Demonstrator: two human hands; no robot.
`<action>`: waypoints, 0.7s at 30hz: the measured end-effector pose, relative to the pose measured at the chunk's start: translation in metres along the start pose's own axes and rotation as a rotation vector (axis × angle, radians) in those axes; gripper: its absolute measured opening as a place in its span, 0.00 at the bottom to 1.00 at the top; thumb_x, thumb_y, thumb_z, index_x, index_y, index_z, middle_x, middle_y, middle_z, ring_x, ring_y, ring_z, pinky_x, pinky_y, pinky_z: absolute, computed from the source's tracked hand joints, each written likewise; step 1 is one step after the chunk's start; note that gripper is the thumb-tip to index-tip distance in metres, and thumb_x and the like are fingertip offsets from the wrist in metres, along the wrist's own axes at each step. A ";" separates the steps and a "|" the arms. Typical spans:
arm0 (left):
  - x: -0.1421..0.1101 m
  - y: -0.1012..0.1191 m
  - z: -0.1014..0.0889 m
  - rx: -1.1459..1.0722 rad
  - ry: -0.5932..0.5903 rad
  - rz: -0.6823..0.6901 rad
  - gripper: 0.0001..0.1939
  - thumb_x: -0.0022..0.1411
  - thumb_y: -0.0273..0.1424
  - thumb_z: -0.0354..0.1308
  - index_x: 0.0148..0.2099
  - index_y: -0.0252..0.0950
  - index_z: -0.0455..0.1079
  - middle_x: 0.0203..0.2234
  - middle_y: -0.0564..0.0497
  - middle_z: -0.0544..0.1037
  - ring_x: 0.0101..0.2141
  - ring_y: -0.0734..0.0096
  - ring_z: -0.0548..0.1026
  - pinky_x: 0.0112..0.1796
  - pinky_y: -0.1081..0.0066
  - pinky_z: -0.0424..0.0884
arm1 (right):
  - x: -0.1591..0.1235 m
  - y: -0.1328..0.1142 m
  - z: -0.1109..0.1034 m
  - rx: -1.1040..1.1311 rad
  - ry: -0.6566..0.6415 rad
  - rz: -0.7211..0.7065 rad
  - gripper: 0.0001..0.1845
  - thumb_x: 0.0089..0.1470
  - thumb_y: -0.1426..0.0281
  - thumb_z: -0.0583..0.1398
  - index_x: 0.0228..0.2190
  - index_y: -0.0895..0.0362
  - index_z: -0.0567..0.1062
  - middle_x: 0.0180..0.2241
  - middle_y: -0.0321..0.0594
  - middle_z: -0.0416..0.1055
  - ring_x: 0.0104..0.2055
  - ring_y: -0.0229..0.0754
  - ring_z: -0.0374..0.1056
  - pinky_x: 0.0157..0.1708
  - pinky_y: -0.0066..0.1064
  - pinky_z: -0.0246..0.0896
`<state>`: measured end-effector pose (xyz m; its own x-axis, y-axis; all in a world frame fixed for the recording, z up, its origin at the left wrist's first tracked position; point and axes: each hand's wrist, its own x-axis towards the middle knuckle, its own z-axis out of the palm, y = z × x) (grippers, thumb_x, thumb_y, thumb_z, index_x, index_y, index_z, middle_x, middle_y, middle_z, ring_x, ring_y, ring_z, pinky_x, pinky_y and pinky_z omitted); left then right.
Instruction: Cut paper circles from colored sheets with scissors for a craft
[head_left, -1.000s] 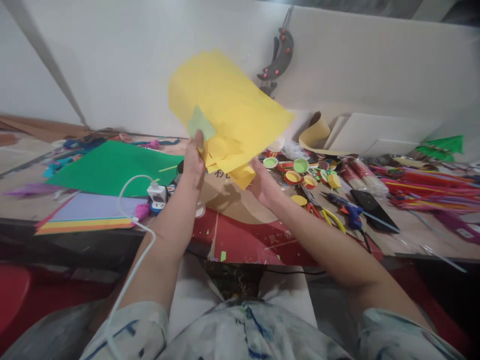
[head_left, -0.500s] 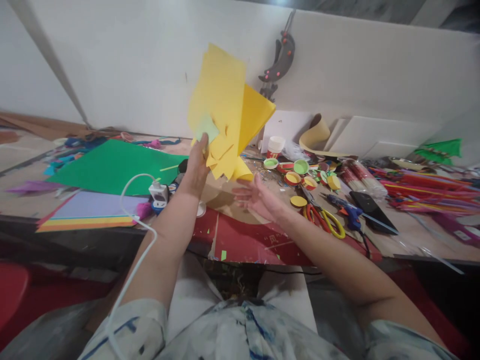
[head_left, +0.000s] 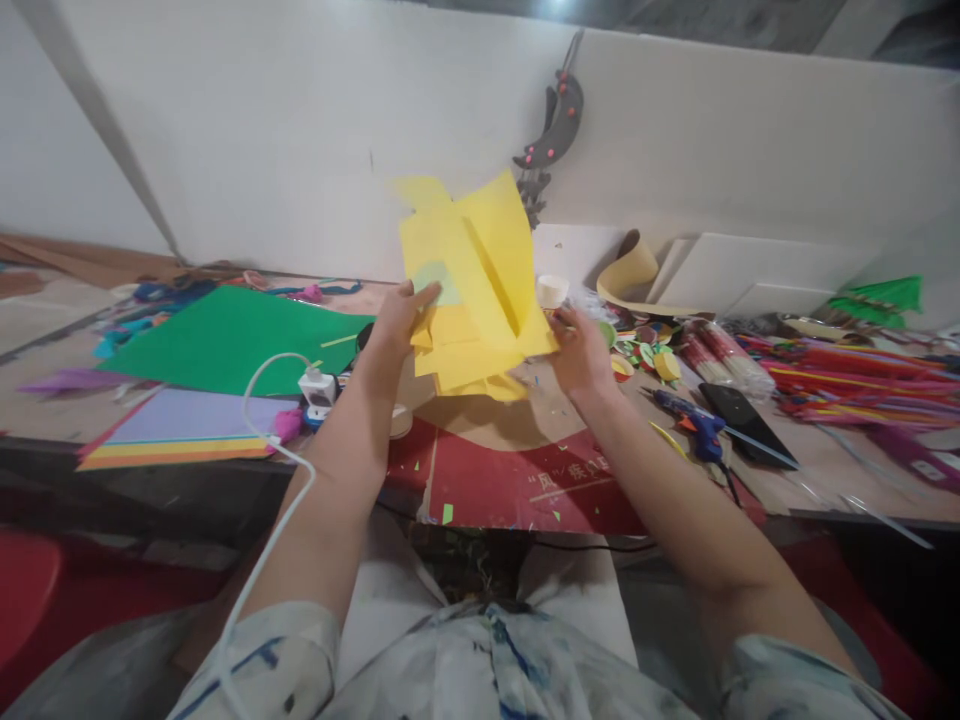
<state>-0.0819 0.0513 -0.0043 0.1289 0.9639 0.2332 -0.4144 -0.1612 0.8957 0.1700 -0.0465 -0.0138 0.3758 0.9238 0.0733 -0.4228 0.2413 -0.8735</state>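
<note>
I hold a bundle of yellow paper sheets (head_left: 480,290) up over the middle of the table with both hands. My left hand (head_left: 394,330) pinches the left edge, and a small pale green paper scrap (head_left: 435,282) sits under its thumb against the yellow sheets. My right hand (head_left: 581,350) grips the right lower edge of the same bundle. The sheets are cut and uneven, some folded.
A green sheet (head_left: 225,335) and a stack of coloured paper (head_left: 180,430) lie at left, with a white charger and cable (head_left: 315,385). At right are paper discs (head_left: 645,355), a blue glue gun (head_left: 694,420), a black phone (head_left: 746,410) and coloured sticks (head_left: 862,380). Red-and-brown cardboard (head_left: 510,480) covers the table front.
The yellow sheets came down from high up. My right hand, open and apart from them half a second ago, has closed on their right edge. The left hand kept its hold.
</note>
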 end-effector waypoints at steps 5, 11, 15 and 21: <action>-0.008 0.007 0.009 0.155 -0.025 0.086 0.18 0.47 0.33 0.75 0.41 0.33 0.79 0.35 0.46 0.86 0.34 0.61 0.83 0.37 0.64 0.81 | 0.006 -0.029 -0.014 -0.173 0.102 -0.231 0.32 0.50 0.41 0.63 0.50 0.47 0.70 0.53 0.40 0.75 0.49 0.45 0.73 0.46 0.41 0.73; -0.016 0.015 0.017 0.236 -0.055 0.109 0.19 0.49 0.32 0.75 0.44 0.33 0.79 0.40 0.44 0.86 0.40 0.57 0.84 0.42 0.61 0.82 | 0.000 -0.034 -0.008 -0.601 -0.103 -0.406 0.59 0.42 0.42 0.73 0.69 0.42 0.58 0.68 0.50 0.63 0.69 0.59 0.62 0.65 0.60 0.61; -0.024 0.026 0.019 0.089 -0.131 0.040 0.22 0.50 0.32 0.77 0.47 0.35 0.79 0.42 0.43 0.86 0.48 0.50 0.85 0.49 0.58 0.82 | 0.013 -0.021 -0.005 -0.631 -0.069 -0.294 0.65 0.39 0.53 0.77 0.72 0.45 0.54 0.71 0.53 0.60 0.70 0.59 0.61 0.67 0.58 0.60; -0.030 0.027 0.019 -0.118 -0.018 0.035 0.25 0.60 0.42 0.74 0.56 0.40 0.76 0.46 0.43 0.86 0.57 0.46 0.81 0.54 0.57 0.81 | -0.003 -0.003 0.006 -0.333 -0.219 0.142 0.43 0.45 0.53 0.74 0.59 0.44 0.68 0.53 0.38 0.78 0.47 0.43 0.77 0.49 0.42 0.77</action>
<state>-0.0799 0.0138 0.0201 0.1277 0.9540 0.2712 -0.5223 -0.1677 0.8361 0.1651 -0.0477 -0.0084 0.1337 0.9910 0.0096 -0.1550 0.0305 -0.9875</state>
